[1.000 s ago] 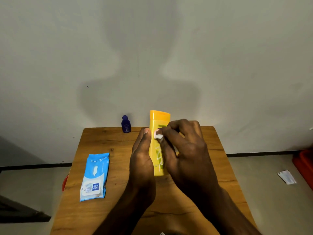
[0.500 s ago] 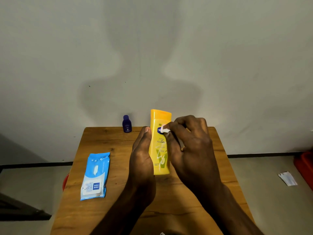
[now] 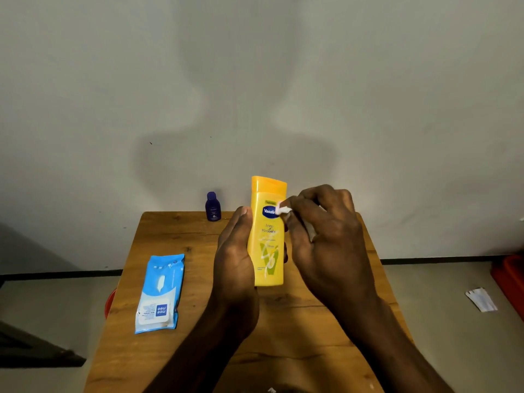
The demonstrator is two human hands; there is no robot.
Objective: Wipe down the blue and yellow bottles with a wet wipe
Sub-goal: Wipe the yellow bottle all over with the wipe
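Left hand (image 3: 235, 259) gripping upright yellow bottle (image 3: 268, 222), right hand (image 3: 326, 231) pinching wet wipe (image 3: 283, 209) — against its label

Both hands, left (image 3: 235, 259) and right (image 3: 326, 239), and the forearms are bare, with no sleeves, rings or watch.

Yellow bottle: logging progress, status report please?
Left hand grips yellow bottle. Right hand presses wipe on label. Blue bottle untouched. Nothing obstructing.
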